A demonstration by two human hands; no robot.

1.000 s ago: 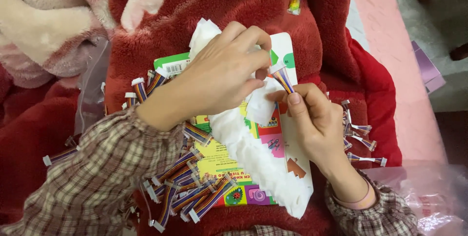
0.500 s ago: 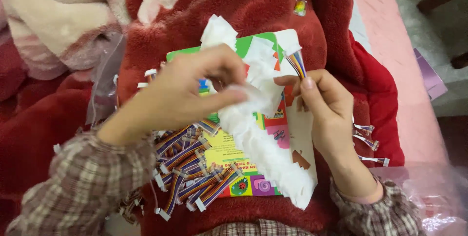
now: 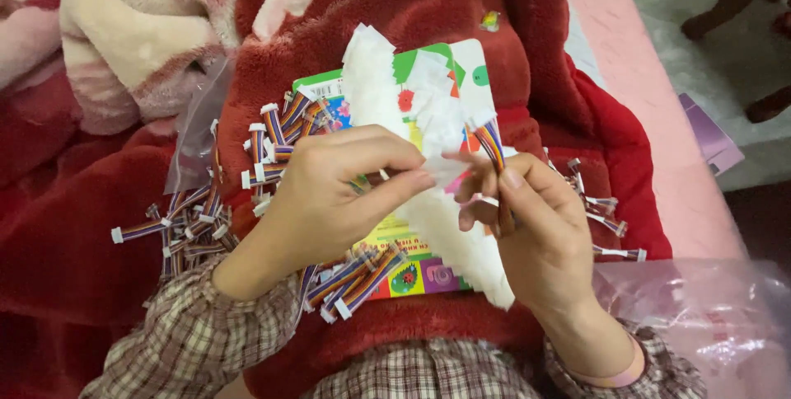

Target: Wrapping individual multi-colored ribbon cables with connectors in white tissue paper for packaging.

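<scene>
I see my right hand (image 3: 535, 226) closed in a pinch on a short striped cable (image 3: 491, 143), thumb and forefinger gripping its lower part so that its long axis runs up toward 11 o'clock, with the free end poking out above the fingertips. My left hand (image 3: 329, 193) is closed too, its fingertips pinching a small scrap of white paper (image 3: 445, 170) that sits just at the foot of that cable, so the two hands nearly touch, fingertip to fingertip. From the left hand the cable lies at about 2 o'clock; the right hand is plainly the nearer, since it already holds it. Under both hands a long strip of white tissue (image 3: 387, 86) lies across a colourful picture card (image 3: 412, 271) on the red blanket (image 3: 461, 3). More striped cables are heaped at 9 o'clock (image 3: 189, 222), a few lie at 3 o'clock (image 3: 610, 222), and a clear plastic bag (image 3: 700, 316) sits at 4 o'clock.
</scene>
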